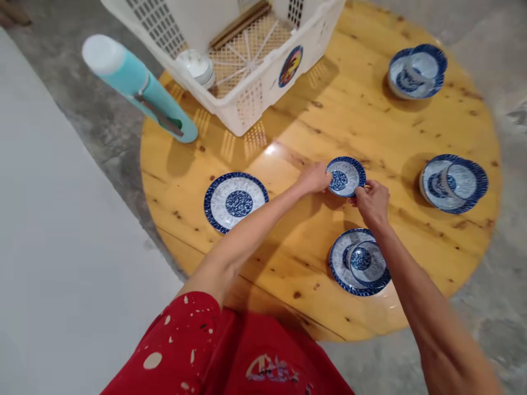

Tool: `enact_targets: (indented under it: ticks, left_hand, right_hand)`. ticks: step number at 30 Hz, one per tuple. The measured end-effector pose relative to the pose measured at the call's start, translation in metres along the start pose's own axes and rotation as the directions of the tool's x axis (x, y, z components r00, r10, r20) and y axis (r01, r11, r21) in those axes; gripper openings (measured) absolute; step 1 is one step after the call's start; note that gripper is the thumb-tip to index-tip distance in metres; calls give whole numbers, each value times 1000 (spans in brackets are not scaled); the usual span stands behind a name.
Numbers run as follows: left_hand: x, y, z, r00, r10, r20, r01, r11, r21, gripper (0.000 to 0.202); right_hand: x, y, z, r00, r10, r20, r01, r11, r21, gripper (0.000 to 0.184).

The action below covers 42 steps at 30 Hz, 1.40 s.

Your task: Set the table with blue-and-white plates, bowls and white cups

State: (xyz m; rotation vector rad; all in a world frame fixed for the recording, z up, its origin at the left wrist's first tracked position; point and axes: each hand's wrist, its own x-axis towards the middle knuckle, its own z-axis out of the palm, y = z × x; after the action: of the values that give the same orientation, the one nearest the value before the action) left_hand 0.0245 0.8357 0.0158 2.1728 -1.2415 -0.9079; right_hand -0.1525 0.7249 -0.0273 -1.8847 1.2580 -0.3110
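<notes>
I see a small blue and white saucer (346, 176) near the middle of the round wooden table (370, 126). Both hands hold it. My left hand (315, 177) pinches its rim at 9 o'clock, and my right hand (373, 202) grips its rim at about 4 o'clock with the fingers curled shut on the edge.

Just past the right hand, at 6 o'clock from the saucer, sits a plate with a little bowl on it (359, 262). My right arm crosses over its edge. At 9 o'clock, well apart, lies a bare plate (235, 200) with nothing on it. At 3 o'clock there is another plate with a bowl (453, 182), and at 1 o'clock, far off, one more set (416, 71).

At 11 o'clock a white plastic basket (263, 88) hangs partly over the table. A small white cup (197, 67) sits inside it. Beside the basket, at 10 o'clock, a teal bottle (140, 88) leans over the table edge.

The wood between the saucer and the other dishes is bare.
</notes>
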Motion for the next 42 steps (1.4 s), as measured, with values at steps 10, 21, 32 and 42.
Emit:
enact_targets:
  ticks: [10,21,32,42]
  left_hand:
    - [-148,-63,-109,991,20,131,-2,990,-140,28]
    - [-206,-150,-150,994,-67,87,63,997,45,30]
    - [-198,-181,-150,997,6,83,-12,998,68,27]
    - [-188,-190,-140,998,58,-1,-57,994,-95,23]
  right_hand:
    - [-137,-113,40,978,-154,141,124,972,201,41]
    - [-197,-147,146,969,-77,233,43,988,147,33]
    - [-209,-148,174,984,-6,178,-7,997,71,33]
    - [-209,-154,167,981,-26,193,18,999,46,29]
